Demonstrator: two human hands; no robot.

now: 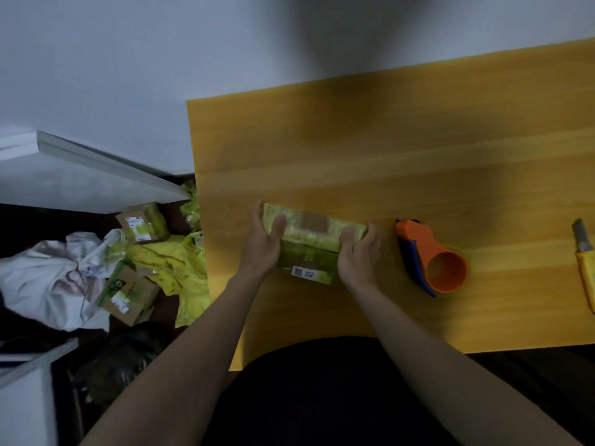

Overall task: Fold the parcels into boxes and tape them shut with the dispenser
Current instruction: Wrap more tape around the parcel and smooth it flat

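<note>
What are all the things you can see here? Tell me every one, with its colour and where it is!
Box being folded: one, green-yellow with a brown patch, on the table between both hands.
Tape dispenser: one, orange and blue, on the table right of the box.
Knife-like tool: one, yellow with a grey tip, at the table's right edge, partly cut off.
Table: one, yellow wood.
Finished boxes: two, brown with green tape, on the floor to the left.
Yellow bags: a crumpled heap, beside the table on the floor.
White sack: one, on the floor, far left.
Left hand: grips the box's left end.
Right hand: grips the box's right end.
</note>
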